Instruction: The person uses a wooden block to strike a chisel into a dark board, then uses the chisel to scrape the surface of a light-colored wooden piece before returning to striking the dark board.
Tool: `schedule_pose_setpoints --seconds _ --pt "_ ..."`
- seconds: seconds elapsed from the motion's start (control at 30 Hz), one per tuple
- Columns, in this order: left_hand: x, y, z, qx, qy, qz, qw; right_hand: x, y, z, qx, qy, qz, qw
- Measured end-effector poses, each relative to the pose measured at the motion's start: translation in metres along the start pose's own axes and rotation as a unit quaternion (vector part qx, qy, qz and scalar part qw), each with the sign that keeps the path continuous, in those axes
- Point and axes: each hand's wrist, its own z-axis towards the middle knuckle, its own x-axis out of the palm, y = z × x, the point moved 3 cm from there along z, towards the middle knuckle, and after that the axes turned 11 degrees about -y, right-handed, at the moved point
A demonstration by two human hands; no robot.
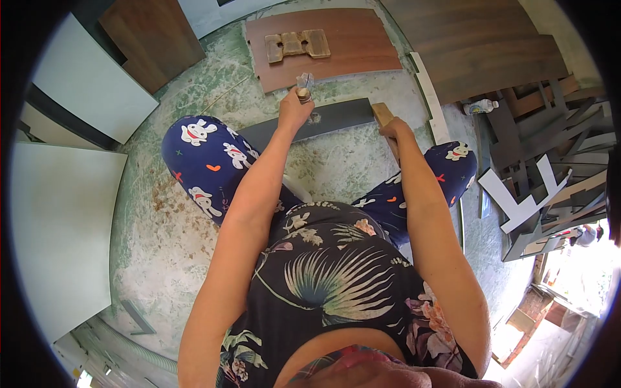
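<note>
My left hand (295, 114) is closed round an upright tool (304, 87) with a clear, glassy top and a tan band; its lower part is hidden by the hand. Beneath it lies a long dark grey board (339, 118), with a small pale round mark beside my wrist. My right hand (394, 128) is wrapped round a piece of wood (382, 114), whose squared end shows at the right end of the grey board. A narrow brown part extends below that hand. Both arms reach forward between my bent knees.
Ahead, a reddish-brown panel (349, 26) carries a worn, notched block (297, 45). Large dark panels (479, 45) and a heap of offcuts (550, 174) are at right, with a plastic bottle (480, 107) nearby. White panels (65, 226) stand at left. A grey hose (129, 346) runs along lower left.
</note>
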Motion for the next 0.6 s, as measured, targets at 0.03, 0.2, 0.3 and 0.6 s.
schedule_pose_setpoints --seconds 0.03,0.2,0.3,0.6 --pt "-0.002 -0.003 0.000 0.001 -0.002 0.006 1.000 -0.001 0.002 -0.004 -0.007 -0.011 0.001 1.000" --pt "-0.008 -0.010 -0.001 0.000 -0.028 0.019 0.999 -0.006 0.007 -0.014 0.006 -0.021 0.033 0.999" --pt "-0.009 -0.014 0.001 0.001 -0.038 0.002 0.999 -0.011 0.016 -0.009 -0.017 -0.041 0.104 0.994" --pt "-0.004 -0.017 -0.005 0.027 -0.028 0.008 0.999 -0.056 0.062 -0.061 -0.148 -0.146 0.241 0.948"
